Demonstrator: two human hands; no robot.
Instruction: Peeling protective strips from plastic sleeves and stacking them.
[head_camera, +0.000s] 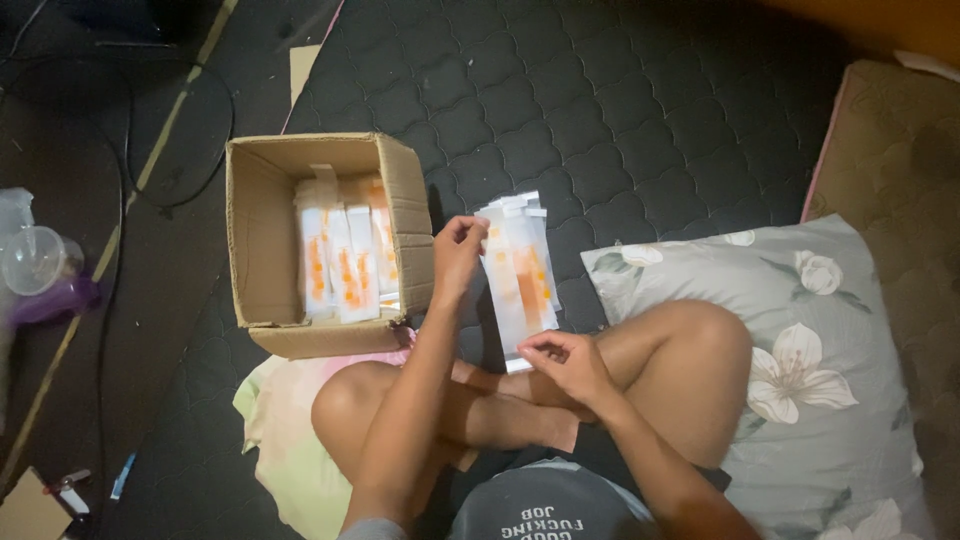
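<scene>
Dark quilted mattress (600, 110), white-orange packets (520, 275)

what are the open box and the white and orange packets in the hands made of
The open brown box looks like matte corrugated cardboard: raw flaps, creased edges. The stack of white and orange flat packets, held by the left hand and right hand, seems to be glossy thin plastic or coated paper, going by its sheen; the picture is too blurred to tell which.

I note glossy, smooth plastic sleeves (520, 275) with white and orange print. The box (262, 240) is matt brown corrugated cardboard. The mattress (600, 110) is dark quilted cloth; the pillow (830, 400) is soft floral fabric, matt.
</scene>
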